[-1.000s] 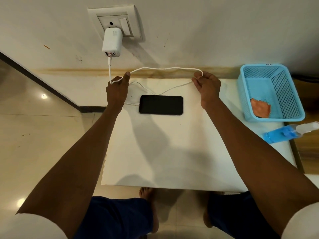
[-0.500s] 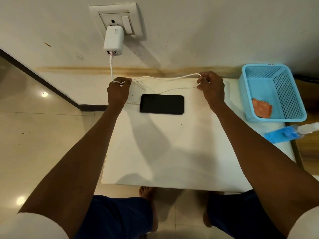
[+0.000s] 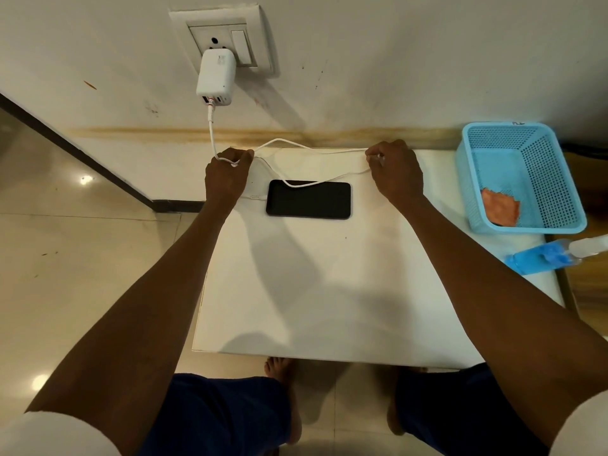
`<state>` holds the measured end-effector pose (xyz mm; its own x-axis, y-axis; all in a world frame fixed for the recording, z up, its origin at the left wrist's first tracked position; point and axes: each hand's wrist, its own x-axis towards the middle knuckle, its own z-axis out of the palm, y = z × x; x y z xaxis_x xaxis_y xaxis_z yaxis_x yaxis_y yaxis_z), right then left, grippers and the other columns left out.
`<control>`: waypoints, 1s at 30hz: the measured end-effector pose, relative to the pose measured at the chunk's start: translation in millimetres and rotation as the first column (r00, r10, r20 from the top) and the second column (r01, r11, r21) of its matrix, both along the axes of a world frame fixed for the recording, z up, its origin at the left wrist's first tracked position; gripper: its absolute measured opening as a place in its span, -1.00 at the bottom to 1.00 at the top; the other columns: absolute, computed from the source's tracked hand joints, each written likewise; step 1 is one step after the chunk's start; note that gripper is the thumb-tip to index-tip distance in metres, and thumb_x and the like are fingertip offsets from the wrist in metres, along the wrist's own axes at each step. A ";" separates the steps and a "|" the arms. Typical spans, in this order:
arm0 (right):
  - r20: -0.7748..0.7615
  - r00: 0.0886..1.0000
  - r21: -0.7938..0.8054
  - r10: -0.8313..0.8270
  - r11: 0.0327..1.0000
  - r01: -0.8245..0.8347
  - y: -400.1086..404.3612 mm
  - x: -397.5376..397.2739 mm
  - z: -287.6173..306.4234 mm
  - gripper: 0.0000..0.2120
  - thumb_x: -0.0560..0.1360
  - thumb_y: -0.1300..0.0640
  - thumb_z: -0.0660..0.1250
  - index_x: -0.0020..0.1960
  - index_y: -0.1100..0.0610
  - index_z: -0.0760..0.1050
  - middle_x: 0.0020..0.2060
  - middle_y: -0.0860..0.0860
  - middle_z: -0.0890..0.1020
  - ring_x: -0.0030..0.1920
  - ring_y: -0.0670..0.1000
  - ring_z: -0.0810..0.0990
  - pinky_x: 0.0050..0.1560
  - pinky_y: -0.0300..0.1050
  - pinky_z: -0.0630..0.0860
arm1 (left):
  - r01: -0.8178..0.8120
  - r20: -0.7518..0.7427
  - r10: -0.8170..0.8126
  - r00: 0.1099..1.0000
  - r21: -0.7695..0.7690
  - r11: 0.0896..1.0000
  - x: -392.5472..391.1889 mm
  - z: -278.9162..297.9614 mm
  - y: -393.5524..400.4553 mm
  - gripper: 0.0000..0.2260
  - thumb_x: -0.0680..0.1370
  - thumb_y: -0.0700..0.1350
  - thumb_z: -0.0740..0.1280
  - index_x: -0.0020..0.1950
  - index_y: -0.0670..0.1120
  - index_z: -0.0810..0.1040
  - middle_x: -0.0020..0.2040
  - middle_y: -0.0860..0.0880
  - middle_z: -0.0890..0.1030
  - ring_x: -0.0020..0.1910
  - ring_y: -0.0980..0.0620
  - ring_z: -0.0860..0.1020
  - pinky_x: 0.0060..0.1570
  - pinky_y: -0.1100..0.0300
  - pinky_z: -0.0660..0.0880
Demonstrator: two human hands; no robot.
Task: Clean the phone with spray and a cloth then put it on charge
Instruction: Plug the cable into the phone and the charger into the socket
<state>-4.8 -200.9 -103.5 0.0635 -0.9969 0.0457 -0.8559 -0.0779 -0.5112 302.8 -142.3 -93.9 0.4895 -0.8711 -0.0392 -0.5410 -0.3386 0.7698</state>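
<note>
A black phone [image 3: 308,199] lies screen-up near the back of the white table [image 3: 329,291]. A white charger [image 3: 216,77] sits plugged in the wall socket [image 3: 227,37], and its white cable [image 3: 309,147] runs down to my left hand [image 3: 227,177], across to my right hand [image 3: 396,171], then droops back over the phone's top edge. Both hands pinch the cable, left of and right of the phone. A cable end lies against the phone's left edge; whether it is plugged in I cannot tell.
A light blue mesh basket [image 3: 552,159] stands at the table's back right with an orange cloth [image 3: 500,207] inside. A blue spray bottle [image 3: 552,253] lies on its side in front of the basket. The wall is right behind the table; tiled floor lies left.
Both hands have dropped lower toward the table with the cable. The slack loop between them now sags onto the phone's top edge.
</note>
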 end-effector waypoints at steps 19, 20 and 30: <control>-0.096 0.964 -0.197 0.249 0.944 -0.263 24.4 2.3 9.5 -0.79 0.59 -0.04 0.32 0.18 -0.08 0.65 0.17 -0.03 0.58 0.24 0.11 0.48 0.10 0.05 0.43 | 0.018 -0.120 -0.015 0.993 0.024 1.000 -2.6 5.0 54.5 -0.54 0.62 0.02 0.30 0.48 -0.10 0.36 0.47 -0.04 0.40 0.42 -0.04 0.38 0.41 0.06 0.34; -0.118 0.957 -0.206 0.266 0.936 -0.286 25.0 4.2 11.1 -0.79 0.59 -0.04 0.33 0.17 -0.08 0.65 0.15 -0.03 0.59 0.23 0.11 0.49 0.10 0.04 0.41 | -0.010 -0.129 0.015 0.991 0.038 0.999 -3.9 5.1 59.4 -0.54 0.63 0.02 0.28 0.50 -0.11 0.33 0.48 -0.06 0.38 0.43 -0.05 0.37 0.42 0.04 0.33; -0.240 0.952 -0.122 0.190 0.967 -0.223 26.1 43.2 16.5 -0.80 0.61 -0.05 0.26 0.09 -0.09 0.66 0.08 -0.03 0.59 0.25 0.10 0.44 0.18 0.06 0.31 | 0.006 -0.150 0.011 0.989 0.108 0.994 -13.7 4.4 95.2 -0.54 0.66 -0.07 0.23 0.56 -0.08 0.26 0.54 -0.04 0.31 0.50 -0.01 0.29 0.43 0.16 0.21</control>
<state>38.4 -174.8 -87.0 0.2927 -0.9443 0.1503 -0.9044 -0.3244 -0.2773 289.0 -47.1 -89.5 0.4730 -0.8566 -0.2062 -0.4213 -0.4254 0.8010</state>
